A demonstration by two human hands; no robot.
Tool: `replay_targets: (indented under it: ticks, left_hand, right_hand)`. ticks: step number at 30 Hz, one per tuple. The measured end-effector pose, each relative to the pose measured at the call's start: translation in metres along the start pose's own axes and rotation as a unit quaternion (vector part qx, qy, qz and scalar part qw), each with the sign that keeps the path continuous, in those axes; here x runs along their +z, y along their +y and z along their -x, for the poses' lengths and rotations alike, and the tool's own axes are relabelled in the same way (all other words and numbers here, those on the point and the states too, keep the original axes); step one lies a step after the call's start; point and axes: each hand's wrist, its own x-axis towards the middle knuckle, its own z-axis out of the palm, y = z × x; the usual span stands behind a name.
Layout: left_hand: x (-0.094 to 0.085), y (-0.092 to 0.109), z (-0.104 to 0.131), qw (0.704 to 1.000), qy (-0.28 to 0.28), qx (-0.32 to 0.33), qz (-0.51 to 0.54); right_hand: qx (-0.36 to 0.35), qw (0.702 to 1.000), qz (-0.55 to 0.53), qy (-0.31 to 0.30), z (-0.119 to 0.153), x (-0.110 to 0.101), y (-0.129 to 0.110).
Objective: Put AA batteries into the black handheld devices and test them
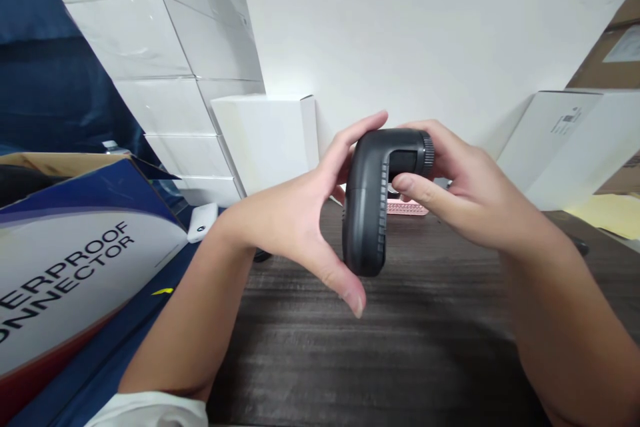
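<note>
A black, L-shaped handheld device [364, 203] with a rounded body is held up above the dark table. Its short arm ends in a ribbed round collar [428, 149] on the right. My left hand [305, 213] wraps the device from the left, fingers behind its top and thumb along its lower end. From the other side, my right hand [457, 180] grips it near the collar, thumb in front and fingers partly hidden behind. What kind of device it is, I cannot tell.
White boxes [160, 103] are stacked at the left behind a printed carton [75, 253]. A single white box [270, 140] and another at right [565, 140] lean by the white panel [410, 33]. A pink item [407, 207] lies on the dark table [370, 353].
</note>
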Motion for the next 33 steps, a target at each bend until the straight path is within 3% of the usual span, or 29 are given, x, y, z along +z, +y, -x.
replay_targets:
  ticks: [6,11,15,19,25,30,33]
  left_hand:
    - [-0.003,-0.005,0.002,1.000,-0.007,-0.020,-0.011]
    - [0.005,-0.001,-0.001,0.997,0.053,-0.009,-0.047]
    - [0.009,0.004,-0.007,0.991,0.102,0.013,-0.089]
    - [0.006,0.005,-0.008,0.993,0.075,0.017,-0.089]
    - [0.004,0.002,-0.006,0.998,0.012,-0.021,-0.055]
    - [0.007,0.003,-0.004,0.996,0.079,-0.029,-0.024]
    - [0.019,0.018,-0.001,0.990,0.131,-0.026,-0.032]
  right_hand:
    - [0.010,1.000,-0.026,-0.012,-0.003,-0.001,0.008]
    - [0.046,0.996,-0.073,-0.013,-0.009,-0.001,0.022]
    - [0.118,0.982,-0.109,-0.099,-0.011,-0.003,0.029]
    - [0.165,0.965,-0.064,-0.195,-0.008,-0.007,0.028]
    - [0.045,0.975,-0.020,-0.218,-0.003,-0.008,0.020]
    - [0.025,0.975,-0.041,-0.215,-0.004,-0.002,0.015]
    - [0.031,0.976,-0.026,-0.214,-0.006,0.002,0.011]
